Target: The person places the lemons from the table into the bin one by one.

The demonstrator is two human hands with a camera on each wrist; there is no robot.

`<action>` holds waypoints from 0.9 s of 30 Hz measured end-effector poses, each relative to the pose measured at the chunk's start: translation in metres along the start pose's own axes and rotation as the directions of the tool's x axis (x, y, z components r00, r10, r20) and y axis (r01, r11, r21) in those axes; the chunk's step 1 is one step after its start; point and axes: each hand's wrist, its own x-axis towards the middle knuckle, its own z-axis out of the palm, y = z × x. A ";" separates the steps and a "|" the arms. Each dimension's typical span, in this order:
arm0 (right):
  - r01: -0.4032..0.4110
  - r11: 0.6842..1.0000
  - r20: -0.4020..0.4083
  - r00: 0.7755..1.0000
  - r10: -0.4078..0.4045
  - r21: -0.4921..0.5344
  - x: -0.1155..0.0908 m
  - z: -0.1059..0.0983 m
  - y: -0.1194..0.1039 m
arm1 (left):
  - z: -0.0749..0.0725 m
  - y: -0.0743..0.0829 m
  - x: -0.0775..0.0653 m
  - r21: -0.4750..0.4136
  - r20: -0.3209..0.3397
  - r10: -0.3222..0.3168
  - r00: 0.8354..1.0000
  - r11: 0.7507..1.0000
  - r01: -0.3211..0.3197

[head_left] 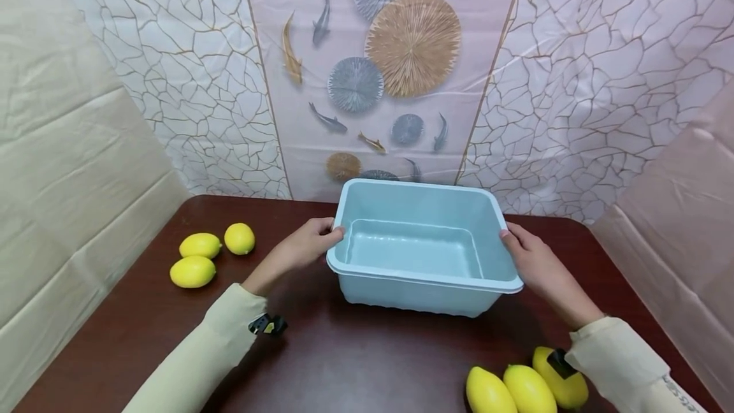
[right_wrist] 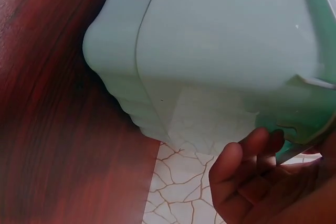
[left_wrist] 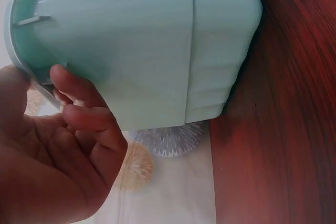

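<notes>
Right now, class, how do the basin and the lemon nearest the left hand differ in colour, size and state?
The basin is pale blue, while the lemon is yellow. The basin is large, four-sided and hollow; the lemon is small and rounded. The left hand and right hand grip the basin, whereas the lemon lies untouched on the table. Each is mostly one colour.

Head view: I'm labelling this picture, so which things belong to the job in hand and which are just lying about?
In the job:
tub
left grip, holding the tub's left rim
right grip, holding its right rim

Lying about, judging by this moment alone:
left lemons, three, unheld
right lemons, three, unheld
</notes>
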 end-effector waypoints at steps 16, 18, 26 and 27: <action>-0.060 0.975 0.068 0.997 0.046 0.213 0.007 0.000 -0.002 | -0.011 -0.009 -0.009 0.000 0.001 -0.025 1.000 1.000 0.025; -0.081 0.970 0.088 0.994 0.062 0.229 0.008 0.000 -0.003 | -0.012 -0.010 -0.009 0.005 -0.003 -0.022 1.000 1.000 0.022; -0.116 0.965 0.098 0.991 0.095 0.236 0.007 0.007 -0.008 | -0.013 -0.013 -0.017 -0.007 -0.049 -0.034 0.998 0.999 0.034; -0.115 0.965 0.094 0.991 0.095 0.235 0.007 0.008 -0.009 | -0.014 -0.012 -0.018 -0.011 -0.053 -0.033 0.998 0.999 0.033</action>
